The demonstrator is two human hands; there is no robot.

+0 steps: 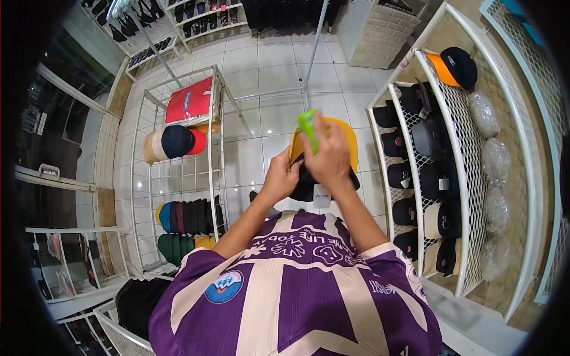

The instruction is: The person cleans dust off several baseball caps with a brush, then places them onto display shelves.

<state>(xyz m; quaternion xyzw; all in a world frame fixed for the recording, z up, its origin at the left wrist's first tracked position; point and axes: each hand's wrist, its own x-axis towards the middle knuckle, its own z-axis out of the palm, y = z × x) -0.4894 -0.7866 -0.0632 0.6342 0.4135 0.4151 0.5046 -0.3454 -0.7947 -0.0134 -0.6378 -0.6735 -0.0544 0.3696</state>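
Note:
A cap with a yellow brim (344, 133) and a dark crown is held up in front of my chest. My left hand (282, 176) grips its left edge, thumb and fingers pressed together on it. Over the brim, my right hand (327, 155) holds a bright green object (308, 129), slightly blurred; what exactly it is cannot be made out. A white tag (322, 196) hangs from the cap, below my right hand.
A white wire rack (221, 148) at the left carries caps and a red packet (189, 102). On the right, a white mesh shelf (469, 237) holds several caps and plastic-wrapped bundles (494, 161). Metal rails cross the tiled floor ahead.

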